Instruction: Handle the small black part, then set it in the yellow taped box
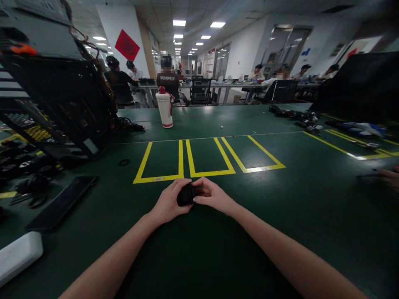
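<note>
Black and small, a compact object sits pinched between both hands just above the green table mat, close to the person's body and just short of the yellow-taped boxes. The left hand wraps its fingers around the near side of it, while the right hand presses thumb and fingertips against its far end; what the object is cannot be told, since the hands hide most of it. Judging by this, the handling is in its middle: the piece is held firmly by both hands and has not been set down in any box. All three yellow-taped boxes just beyond the hands have nothing in them. To the left lie a dark flat phone-like slab and a white case, with a black equipment rack behind them. Farther off stands a white bottle with a red cap. Another person's hand rests at the right edge, and people sit at desks in the background.
</note>
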Motion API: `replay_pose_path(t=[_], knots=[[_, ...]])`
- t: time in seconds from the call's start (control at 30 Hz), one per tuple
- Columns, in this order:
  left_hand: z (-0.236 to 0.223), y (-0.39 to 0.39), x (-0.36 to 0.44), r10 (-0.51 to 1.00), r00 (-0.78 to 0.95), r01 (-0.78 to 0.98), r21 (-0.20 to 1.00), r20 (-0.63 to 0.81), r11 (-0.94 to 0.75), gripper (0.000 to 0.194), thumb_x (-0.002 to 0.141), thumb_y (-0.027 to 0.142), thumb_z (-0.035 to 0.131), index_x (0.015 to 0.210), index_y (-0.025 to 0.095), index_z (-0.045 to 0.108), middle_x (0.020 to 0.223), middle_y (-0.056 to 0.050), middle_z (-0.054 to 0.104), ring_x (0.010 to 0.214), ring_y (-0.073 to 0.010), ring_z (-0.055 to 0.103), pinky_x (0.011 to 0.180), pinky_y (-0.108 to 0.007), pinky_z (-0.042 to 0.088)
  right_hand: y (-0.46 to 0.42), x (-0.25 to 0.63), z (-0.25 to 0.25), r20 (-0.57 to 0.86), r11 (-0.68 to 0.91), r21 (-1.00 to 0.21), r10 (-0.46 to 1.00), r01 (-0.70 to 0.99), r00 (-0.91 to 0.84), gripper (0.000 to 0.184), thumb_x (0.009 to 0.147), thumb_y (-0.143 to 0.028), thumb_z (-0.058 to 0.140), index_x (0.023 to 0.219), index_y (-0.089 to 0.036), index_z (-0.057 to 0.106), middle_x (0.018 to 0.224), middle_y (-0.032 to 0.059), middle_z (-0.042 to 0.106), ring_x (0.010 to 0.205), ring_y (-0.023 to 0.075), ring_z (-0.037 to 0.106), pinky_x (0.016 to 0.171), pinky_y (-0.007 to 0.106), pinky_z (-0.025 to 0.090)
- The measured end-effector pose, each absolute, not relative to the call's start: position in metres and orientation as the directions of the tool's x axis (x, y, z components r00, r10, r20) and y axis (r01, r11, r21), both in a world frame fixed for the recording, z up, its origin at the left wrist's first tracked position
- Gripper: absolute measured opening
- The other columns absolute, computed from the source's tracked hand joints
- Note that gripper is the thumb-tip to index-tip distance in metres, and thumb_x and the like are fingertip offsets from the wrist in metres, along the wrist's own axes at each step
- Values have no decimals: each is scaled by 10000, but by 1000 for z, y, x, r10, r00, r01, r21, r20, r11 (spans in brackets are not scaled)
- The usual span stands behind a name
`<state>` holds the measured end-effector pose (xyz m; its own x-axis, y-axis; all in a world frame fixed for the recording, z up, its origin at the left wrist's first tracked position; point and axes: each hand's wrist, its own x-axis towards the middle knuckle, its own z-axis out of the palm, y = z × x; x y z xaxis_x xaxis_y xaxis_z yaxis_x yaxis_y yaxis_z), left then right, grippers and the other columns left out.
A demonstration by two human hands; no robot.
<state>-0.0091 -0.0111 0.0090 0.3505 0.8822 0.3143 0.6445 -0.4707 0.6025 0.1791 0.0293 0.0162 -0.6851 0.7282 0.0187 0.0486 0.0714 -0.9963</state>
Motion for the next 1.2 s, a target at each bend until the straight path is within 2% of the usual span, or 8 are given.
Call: replay_pose_path(t=[0.13,0.3,0.37,0.53,0.67,0.8,1.0,1.2], knots=[[9,-11,-8,881,348,646,599,320,-473,615,657,197,646,1188,278,347,1156,-21,472,1064,-203,467,914,-383,401,30,177,12,56,96,-995,759,26,-648,241,707,-299,588,922,-210,525,1061,18,525,1000,163,536,875,380,435],[8,-9,-9,879,344,640,602,331,-478,618,649,188,648,1182,279,349,1156,-23,477,1063,-209,471,915,-395,401,30,174,8,27,98,-992,793,83,-609,432,695,-286,601,1093,-238,440,1088,35,509,1022,171,520,885,397,428],[8,-10,-9,883,343,641,607,321,-470,615,655,197,647,1184,284,348,1164,-21,474,1065,-210,470,908,-398,407,29,175,11,-3,92,-988,780,120,-625,441,713,-303,580,1120,-239,422,1100,44,500,1016,173,520,871,397,438],[8,-10,-9,885,343,634,617,315,-466,608,658,196,645,1184,285,352,1158,-20,475,1060,-208,473,899,-389,414,26,178,19,-16,122,-979,754,164,-657,375,726,-316,566,1072,-224,452,1109,42,490,1009,174,513,842,387,458],[9,-11,-8,889,331,642,616,315,-457,608,656,197,642,1184,288,353,1153,-25,477,1054,-219,477,889,-404,416,26,178,19,4,79,-994,730,78,-684,352,699,-274,600,1020,-220,467,1102,23,499,981,158,536,855,378,454],[9,-11,-8,888,336,643,612,315,-460,611,656,206,643,1187,288,351,1155,-24,481,1059,-218,476,890,-406,417,27,176,16,37,77,-996,768,35,-640,205,719,-285,576,895,-193,525,1057,18,522,991,158,534,875,372,442],[11,-11,-8,885,336,642,609,321,-465,610,654,195,643,1182,291,352,1153,-23,484,1060,-218,482,891,-412,421,27,175,14,-20,54,-993,793,103,-609,419,695,-263,602,1082,-226,447,1096,35,512,1038,170,507,908,402,411],[8,-10,-8,887,327,656,598,326,-461,620,645,189,650,1186,275,358,1139,-28,488,1048,-212,487,899,-393,414,26,177,19,-37,69,-989,743,131,-668,366,698,-263,596,1036,-211,466,1088,39,507,957,165,546,848,387,452]])
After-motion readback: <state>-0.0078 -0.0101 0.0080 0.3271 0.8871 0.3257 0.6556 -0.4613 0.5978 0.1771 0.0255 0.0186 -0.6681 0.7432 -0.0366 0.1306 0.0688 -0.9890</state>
